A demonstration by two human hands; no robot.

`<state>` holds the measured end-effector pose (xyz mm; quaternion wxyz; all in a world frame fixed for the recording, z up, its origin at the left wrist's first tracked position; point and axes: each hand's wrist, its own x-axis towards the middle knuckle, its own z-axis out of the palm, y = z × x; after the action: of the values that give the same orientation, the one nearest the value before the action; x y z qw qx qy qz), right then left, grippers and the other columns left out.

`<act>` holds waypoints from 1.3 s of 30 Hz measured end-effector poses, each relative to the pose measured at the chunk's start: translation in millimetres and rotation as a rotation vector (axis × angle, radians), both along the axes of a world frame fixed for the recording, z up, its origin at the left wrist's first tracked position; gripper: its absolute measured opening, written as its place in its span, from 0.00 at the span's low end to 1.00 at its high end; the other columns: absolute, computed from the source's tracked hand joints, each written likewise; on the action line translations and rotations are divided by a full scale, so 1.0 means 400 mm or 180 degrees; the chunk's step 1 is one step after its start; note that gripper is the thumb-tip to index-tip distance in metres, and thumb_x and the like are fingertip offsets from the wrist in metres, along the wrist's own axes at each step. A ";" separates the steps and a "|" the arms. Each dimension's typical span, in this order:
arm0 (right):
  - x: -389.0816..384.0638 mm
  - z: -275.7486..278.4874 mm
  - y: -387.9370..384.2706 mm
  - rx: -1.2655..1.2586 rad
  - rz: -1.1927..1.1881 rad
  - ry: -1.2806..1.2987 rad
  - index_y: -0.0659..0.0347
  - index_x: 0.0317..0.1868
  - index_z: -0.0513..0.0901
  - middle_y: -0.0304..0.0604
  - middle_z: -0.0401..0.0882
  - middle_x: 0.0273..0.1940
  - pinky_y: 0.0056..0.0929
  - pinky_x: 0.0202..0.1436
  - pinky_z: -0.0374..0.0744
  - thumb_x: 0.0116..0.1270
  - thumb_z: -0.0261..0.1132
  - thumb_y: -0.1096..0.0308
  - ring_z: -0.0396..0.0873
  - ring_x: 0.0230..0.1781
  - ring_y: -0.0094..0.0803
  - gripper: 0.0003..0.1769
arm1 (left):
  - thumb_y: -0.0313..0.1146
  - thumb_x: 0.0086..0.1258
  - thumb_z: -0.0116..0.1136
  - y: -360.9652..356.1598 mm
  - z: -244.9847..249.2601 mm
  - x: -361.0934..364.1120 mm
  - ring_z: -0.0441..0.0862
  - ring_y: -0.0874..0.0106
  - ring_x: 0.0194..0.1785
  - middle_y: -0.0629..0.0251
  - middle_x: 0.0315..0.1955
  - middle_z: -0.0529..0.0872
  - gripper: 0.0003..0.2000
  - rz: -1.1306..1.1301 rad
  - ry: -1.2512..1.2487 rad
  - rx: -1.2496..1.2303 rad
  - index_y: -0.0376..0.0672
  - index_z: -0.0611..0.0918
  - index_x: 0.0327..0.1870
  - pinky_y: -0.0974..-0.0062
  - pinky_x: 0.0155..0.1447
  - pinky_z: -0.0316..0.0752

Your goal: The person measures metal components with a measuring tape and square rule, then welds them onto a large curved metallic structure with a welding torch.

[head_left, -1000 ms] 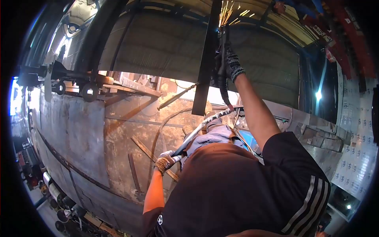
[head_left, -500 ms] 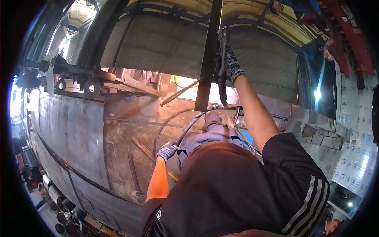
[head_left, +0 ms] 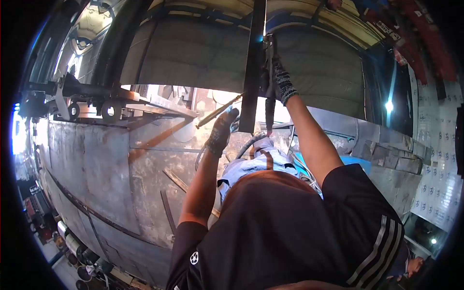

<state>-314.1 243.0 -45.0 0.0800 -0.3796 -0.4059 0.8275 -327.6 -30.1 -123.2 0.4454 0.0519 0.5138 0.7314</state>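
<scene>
My gloved right hand (head_left: 284, 81) is closed around a black welding gun (head_left: 268, 72), whose tip is up beside a long dark metal bar (head_left: 251, 77). A small blue-white glow shows at the bar's edge near the tip. My gloved left hand (head_left: 223, 129) is raised just left of the bar's lower end, fingers extended and a little apart, with nothing visible in it. Whether its fingertips touch the bar is unclear. A black cable (head_left: 250, 145) curves below the bar, in front of my legs.
A thin rod (head_left: 217, 112) slants left of the bar. Metal plates (head_left: 87, 164) cover the left side, and a wooden strip (head_left: 176, 180) lies on the floor. Metal blocks (head_left: 396, 159) are stacked at the right. Another person's hand (head_left: 414, 265) shows at the lower right.
My left hand has let go of the cable and moved up and right to beside the bar. The cable has dropped lower. A blue-white glow has appeared near the gun's tip.
</scene>
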 end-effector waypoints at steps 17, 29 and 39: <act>0.046 0.030 -0.076 0.0133 -0.0074 -0.0058 0.47 0.42 0.77 0.34 0.73 0.21 0.33 0.17 0.70 0.74 0.50 0.28 0.71 0.14 0.29 0.30 | 0.34 0.79 0.55 0.122 -0.054 -0.031 0.84 0.78 0.46 0.67 0.47 0.88 0.14 -0.0297 0.1335 0.0315 0.38 0.82 0.59 0.79 0.48 0.80; 0.097 0.028 -0.140 0.0419 0.0167 -0.0168 0.47 0.39 0.76 0.34 0.75 0.21 0.34 0.20 0.74 0.74 0.48 0.27 0.74 0.16 0.30 0.31 | 0.35 0.79 0.57 0.119 0.019 -0.032 0.83 0.82 0.40 0.71 0.40 0.88 0.13 -0.0333 0.1472 -0.0109 0.37 0.83 0.56 0.80 0.44 0.79; 0.135 0.038 -0.182 0.0221 -0.0073 -0.0230 0.51 0.44 0.80 0.37 0.73 0.19 0.35 0.17 0.73 0.72 0.52 0.27 0.72 0.13 0.32 0.34 | 0.38 0.80 0.55 0.126 0.032 -0.040 0.84 0.80 0.42 0.70 0.41 0.88 0.14 -0.0337 0.0716 -0.0163 0.37 0.83 0.54 0.80 0.46 0.79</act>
<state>-260.0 170.2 -29.6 0.0879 -0.4108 -0.4326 0.7977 -343.6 20.2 -110.3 0.4241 0.1493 0.5756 0.6830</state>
